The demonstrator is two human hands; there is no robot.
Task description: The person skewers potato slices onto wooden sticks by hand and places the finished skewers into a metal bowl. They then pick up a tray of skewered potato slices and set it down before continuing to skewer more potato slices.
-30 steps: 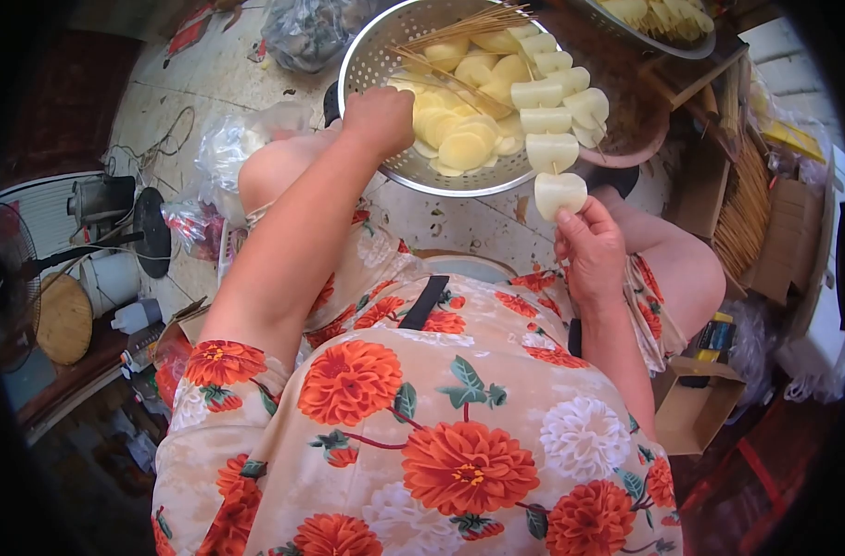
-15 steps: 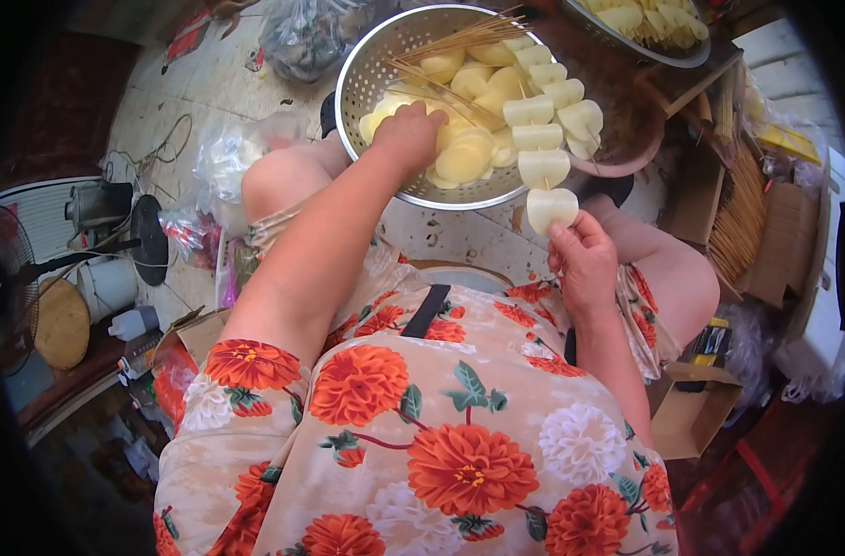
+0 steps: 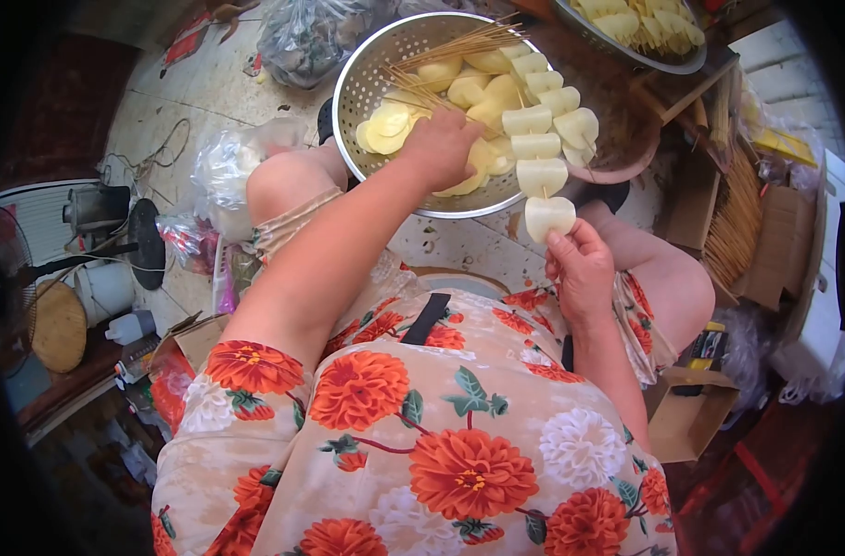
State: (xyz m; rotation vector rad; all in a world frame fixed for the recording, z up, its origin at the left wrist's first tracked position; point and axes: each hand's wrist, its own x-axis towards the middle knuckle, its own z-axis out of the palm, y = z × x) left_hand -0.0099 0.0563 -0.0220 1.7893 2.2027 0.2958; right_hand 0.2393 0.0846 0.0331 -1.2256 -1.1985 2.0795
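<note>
My right hand (image 3: 582, 264) pinches the near end of a skewer of pale potato slices (image 3: 542, 176), its thumb against the lowest slice. The skewer slants away over the right rim of a perforated metal colander (image 3: 350, 111). Inside the colander lie loose potato slices (image 3: 387, 128), several peeled potatoes (image 3: 469, 88) and a bundle of thin bamboo sticks (image 3: 459, 44). My left hand (image 3: 441, 148) reaches down onto the loose slices, thumb apart from the fingers; its fingertips are partly hidden. Beside the held skewer are more threaded slices (image 3: 575, 128).
A second metal bowl (image 3: 686, 63) with threaded slices stands at the upper right. A brownish basin (image 3: 626, 167) is right of the colander. Bamboo sticks (image 3: 739, 218) fill a cardboard box at right. Plastic bags (image 3: 232, 176) and a fan (image 3: 147, 243) are on the left.
My left hand has moved right across the loose slices, uncovering some at the left. My right hand and the skewer have stayed nearly in place.
</note>
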